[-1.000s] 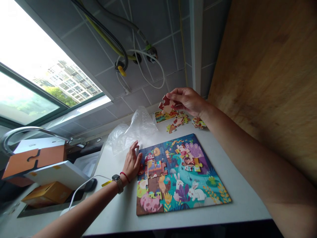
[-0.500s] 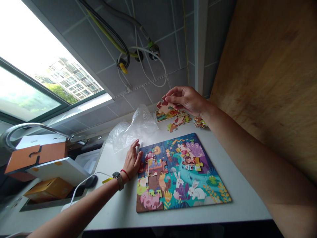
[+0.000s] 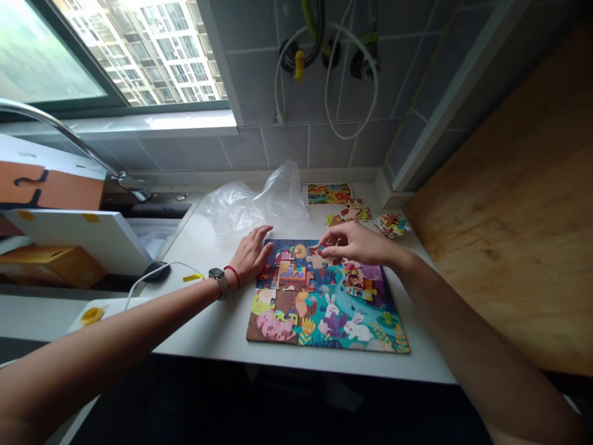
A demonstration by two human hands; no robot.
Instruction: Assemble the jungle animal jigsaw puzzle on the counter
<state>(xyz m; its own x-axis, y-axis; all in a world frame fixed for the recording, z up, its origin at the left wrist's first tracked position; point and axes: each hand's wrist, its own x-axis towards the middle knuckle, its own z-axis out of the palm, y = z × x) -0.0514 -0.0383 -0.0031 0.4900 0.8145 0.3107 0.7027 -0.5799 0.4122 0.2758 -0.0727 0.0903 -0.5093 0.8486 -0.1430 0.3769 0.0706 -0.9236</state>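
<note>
A colourful jigsaw puzzle (image 3: 354,309) with rabbits, a pink pig and plants lies on the white counter. My right hand (image 3: 354,243) pinches a brownish-pink puzzle piece (image 3: 317,258) over the puzzle's upper middle; whether the piece touches the board I cannot tell. My left hand (image 3: 251,254) rests at the upper left edge of the puzzle, fingers stretched out and apart, holding nothing. Some joined pieces (image 3: 293,276) lie on top of the puzzle's left part, and another small group (image 3: 360,285) lies on its right part.
Behind the puzzle are a crumpled clear plastic bag (image 3: 252,201), a picture card (image 3: 328,193), loose pieces (image 3: 349,213) and a pile of pieces (image 3: 392,225). A wooden panel (image 3: 504,216) bounds the right. At left stand a sink tap (image 3: 69,136), boxes (image 3: 60,266) and a white cable (image 3: 157,270).
My right hand has carried the piece from beside the picture card down over the puzzle. The left hand stays at the puzzle's edge. The camera view has turned and tilted.
</note>
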